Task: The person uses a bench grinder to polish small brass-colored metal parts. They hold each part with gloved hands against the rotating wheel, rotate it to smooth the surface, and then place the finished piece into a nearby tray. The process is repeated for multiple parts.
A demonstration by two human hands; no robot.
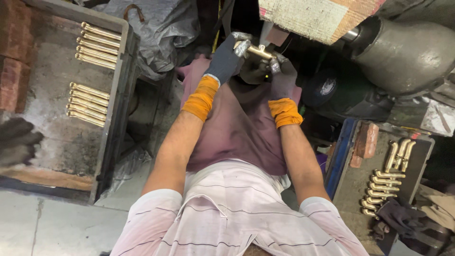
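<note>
Beneath a grey buffing machine (403,52), gloved left hand (227,59) and right hand (283,78) clamp a shiny brass tube (258,51), polished straight tubes (92,73) trayed left, bent ones (386,178) waiting right.

The left glove (229,57) and right glove (282,76) are covering most of the brass tube (259,51), hiding its ends. The wheel (316,16) is running off the top edge. A blurred dark glove (16,142) is leaving the frame at left.
</note>
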